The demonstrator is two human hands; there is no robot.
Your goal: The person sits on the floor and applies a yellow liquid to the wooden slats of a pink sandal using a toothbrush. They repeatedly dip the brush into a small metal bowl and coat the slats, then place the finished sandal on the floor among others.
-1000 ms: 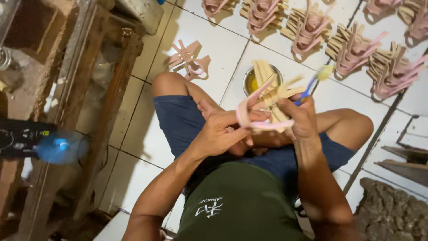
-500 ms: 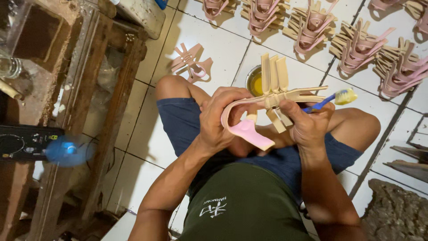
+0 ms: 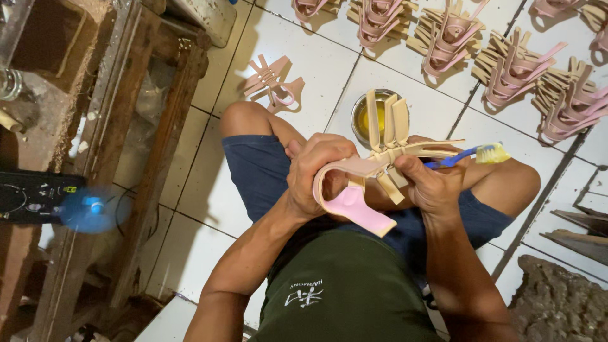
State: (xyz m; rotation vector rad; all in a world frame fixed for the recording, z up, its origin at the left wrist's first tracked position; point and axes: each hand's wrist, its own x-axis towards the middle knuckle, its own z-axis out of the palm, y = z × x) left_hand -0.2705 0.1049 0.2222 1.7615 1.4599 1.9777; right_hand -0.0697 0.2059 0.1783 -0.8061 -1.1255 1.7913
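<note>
At the far left of the frame, a dark wooden bench (image 3: 95, 158) runs from top to bottom, with a small blue fan (image 3: 88, 208) spinning at its lower left edge. Right of it, on the white tiled floor (image 3: 209, 183), a single pink strap piece (image 3: 273, 83) lies flat in the upper left centre, just above the seated person's bent knee.

At centre, the left hand (image 3: 316, 174) is closed around the looped end of a pink and beige sandal upper (image 3: 361, 190), thumb and fingers clamped on the curved band so that the pink inner face hangs below the palm. The beige straps of the upper fan upward and rightward from this grip, between the two hands. Directly behind the straps, a small metal bowl (image 3: 367, 117) of yellow liquid stands on the floor.

Right of centre, the right hand (image 3: 434, 183) is closed on both the strap junction of the upper and the blue handle of a toothbrush (image 3: 475, 155), whose bristled head points toward the right of the frame, clear of the upper. The two hands lie just beside each other above the lap.

Along the top edge, from centre to upper right, rows of finished uppers (image 3: 513, 69) stand on the floor in stacked groups.
</note>
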